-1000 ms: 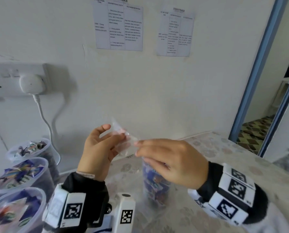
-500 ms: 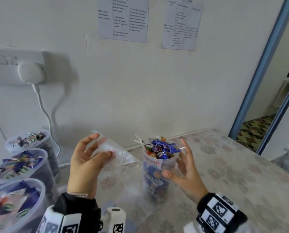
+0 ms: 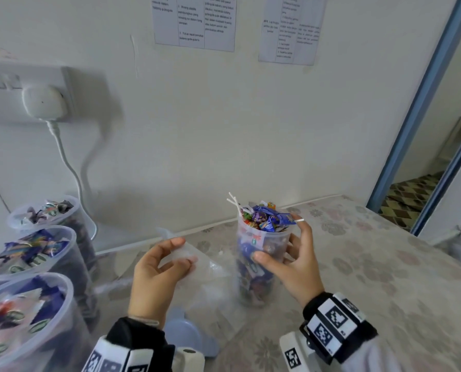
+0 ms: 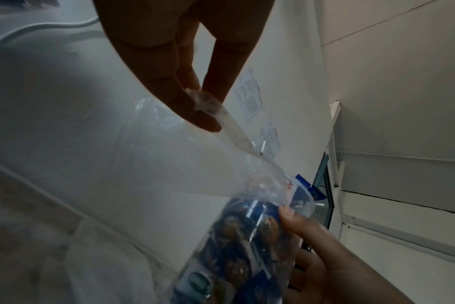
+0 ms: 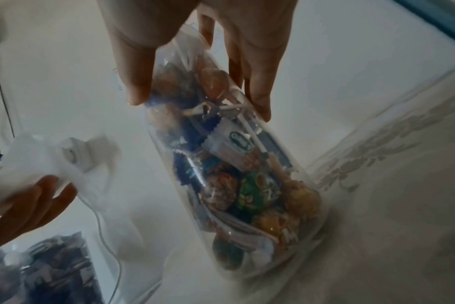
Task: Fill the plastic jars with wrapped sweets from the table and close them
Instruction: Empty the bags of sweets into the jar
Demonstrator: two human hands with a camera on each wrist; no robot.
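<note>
The jar (image 3: 261, 260) is standing mid-table, heaped past its rim with sweets (image 3: 266, 217) and still lidless, the right hand (image 3: 291, 267) clasping its side while the left hand (image 3: 156, 272) is pinching an empty clear bag (image 3: 194, 260) beside it; three filled jars (image 3: 28, 253) are waiting at far left, so closing seems to be what is remaining.

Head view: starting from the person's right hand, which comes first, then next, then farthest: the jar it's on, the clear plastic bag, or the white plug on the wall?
1. Jar of sweets: in the right hand, centre of table.
2. Clear plastic bag: just left of the jar, pinched by the left hand.
3. White plug: high on the wall, far left.
</note>
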